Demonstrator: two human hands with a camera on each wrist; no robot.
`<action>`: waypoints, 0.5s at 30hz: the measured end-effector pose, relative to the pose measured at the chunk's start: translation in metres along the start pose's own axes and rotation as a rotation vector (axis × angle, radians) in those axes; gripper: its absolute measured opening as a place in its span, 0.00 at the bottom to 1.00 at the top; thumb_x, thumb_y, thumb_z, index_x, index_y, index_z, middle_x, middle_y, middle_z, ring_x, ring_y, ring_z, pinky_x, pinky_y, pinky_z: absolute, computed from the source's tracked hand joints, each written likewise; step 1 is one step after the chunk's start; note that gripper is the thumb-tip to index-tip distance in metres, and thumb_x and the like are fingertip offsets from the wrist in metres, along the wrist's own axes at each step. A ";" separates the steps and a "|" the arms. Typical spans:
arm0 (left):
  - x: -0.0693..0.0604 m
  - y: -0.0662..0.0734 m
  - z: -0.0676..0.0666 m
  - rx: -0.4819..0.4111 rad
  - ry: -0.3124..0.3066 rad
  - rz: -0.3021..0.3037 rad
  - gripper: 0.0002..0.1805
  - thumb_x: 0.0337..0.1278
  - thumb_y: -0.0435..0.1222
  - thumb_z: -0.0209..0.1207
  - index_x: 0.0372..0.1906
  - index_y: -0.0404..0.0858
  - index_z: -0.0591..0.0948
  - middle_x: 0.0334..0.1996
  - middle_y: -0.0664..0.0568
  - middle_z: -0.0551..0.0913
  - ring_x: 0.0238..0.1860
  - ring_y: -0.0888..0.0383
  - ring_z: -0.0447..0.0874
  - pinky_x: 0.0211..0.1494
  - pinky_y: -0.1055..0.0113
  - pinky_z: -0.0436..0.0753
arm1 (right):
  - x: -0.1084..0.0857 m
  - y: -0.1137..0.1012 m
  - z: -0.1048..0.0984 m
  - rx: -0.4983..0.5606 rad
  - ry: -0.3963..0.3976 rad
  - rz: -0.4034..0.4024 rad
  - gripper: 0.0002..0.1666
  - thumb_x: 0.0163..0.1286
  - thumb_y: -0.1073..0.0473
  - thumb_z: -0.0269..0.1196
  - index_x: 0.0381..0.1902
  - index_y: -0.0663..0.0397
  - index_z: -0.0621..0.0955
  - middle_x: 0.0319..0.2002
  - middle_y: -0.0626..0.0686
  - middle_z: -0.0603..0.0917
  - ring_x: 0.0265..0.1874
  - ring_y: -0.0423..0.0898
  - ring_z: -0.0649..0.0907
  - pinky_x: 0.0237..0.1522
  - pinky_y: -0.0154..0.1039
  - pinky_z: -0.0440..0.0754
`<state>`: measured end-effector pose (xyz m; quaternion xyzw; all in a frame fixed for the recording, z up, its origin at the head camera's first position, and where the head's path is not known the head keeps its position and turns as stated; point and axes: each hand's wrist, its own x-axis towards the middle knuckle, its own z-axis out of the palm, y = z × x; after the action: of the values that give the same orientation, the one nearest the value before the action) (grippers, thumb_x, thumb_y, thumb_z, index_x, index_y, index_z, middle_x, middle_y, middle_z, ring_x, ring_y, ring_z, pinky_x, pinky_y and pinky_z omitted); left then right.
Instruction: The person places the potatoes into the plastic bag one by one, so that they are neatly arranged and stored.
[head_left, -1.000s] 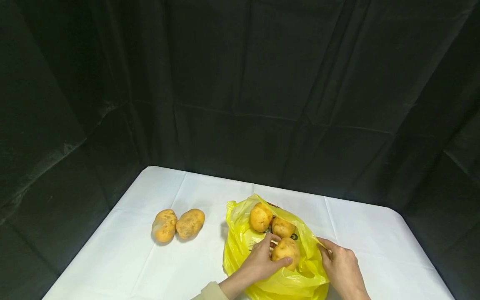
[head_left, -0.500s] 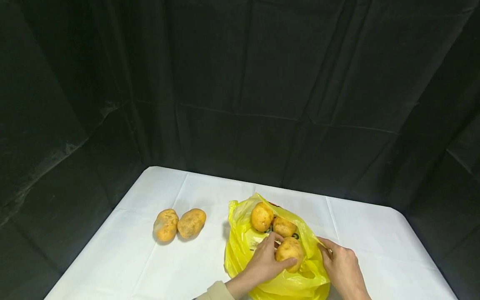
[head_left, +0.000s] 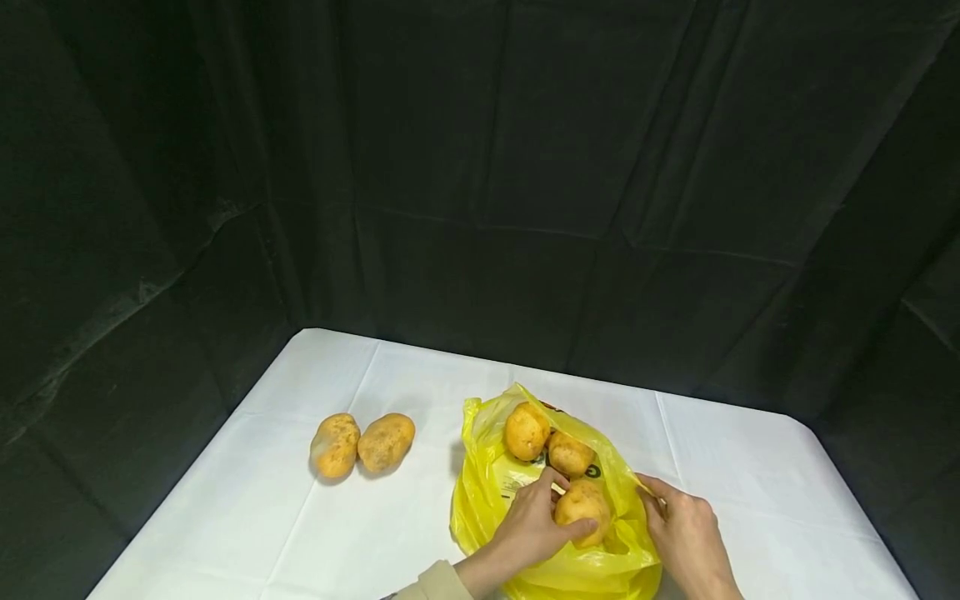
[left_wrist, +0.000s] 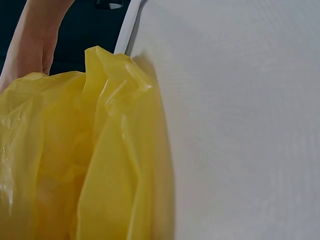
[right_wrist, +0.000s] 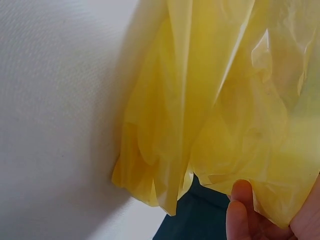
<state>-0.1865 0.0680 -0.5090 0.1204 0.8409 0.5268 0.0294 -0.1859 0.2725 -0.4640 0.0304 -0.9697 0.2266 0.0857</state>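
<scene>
Both the left hand [head_left: 531, 518] and right hand [head_left: 688, 535] grip, the first a potato [head_left: 582, 508] inside the yellow bag [head_left: 474, 492], the second the bag's edge, with two more potatoes [head_left: 527, 431] farther in and another pair [head_left: 386, 442] side by side on the white worktop [head_left: 757, 492].

You have a thin plastic bag [head_left: 480, 500] before you — glossy and crinkled. The potatoes [head_left: 386, 442] show matt, blotchy skins; your tablecloth [head_left: 375, 542], the curtain [head_left: 525, 167] and your sleeve [head_left: 437, 582] look like matt cloth — the first two creased.
</scene>
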 end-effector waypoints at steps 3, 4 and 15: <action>0.000 0.001 -0.001 0.008 -0.006 0.000 0.23 0.51 0.52 0.70 0.43 0.49 0.71 0.33 0.61 0.75 0.37 0.65 0.74 0.37 0.68 0.73 | 0.001 0.001 0.000 -0.002 0.001 -0.002 0.16 0.68 0.65 0.63 0.52 0.66 0.82 0.42 0.64 0.86 0.35 0.50 0.84 0.36 0.48 0.82; -0.001 0.002 -0.002 0.010 -0.010 -0.004 0.22 0.52 0.53 0.69 0.43 0.49 0.71 0.32 0.61 0.75 0.37 0.64 0.74 0.36 0.68 0.73 | 0.001 0.001 0.001 -0.005 0.005 -0.006 0.15 0.68 0.65 0.63 0.52 0.66 0.82 0.42 0.64 0.86 0.36 0.51 0.84 0.36 0.49 0.82; -0.001 0.003 -0.001 0.081 -0.031 -0.011 0.22 0.56 0.57 0.64 0.46 0.50 0.72 0.39 0.59 0.76 0.47 0.59 0.74 0.45 0.62 0.74 | 0.000 0.002 0.000 0.020 0.006 -0.012 0.16 0.68 0.65 0.63 0.52 0.66 0.82 0.45 0.66 0.85 0.40 0.57 0.85 0.39 0.52 0.82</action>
<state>-0.1855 0.0684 -0.5064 0.1250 0.8616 0.4903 0.0404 -0.1859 0.2744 -0.4645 0.0363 -0.9670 0.2358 0.0897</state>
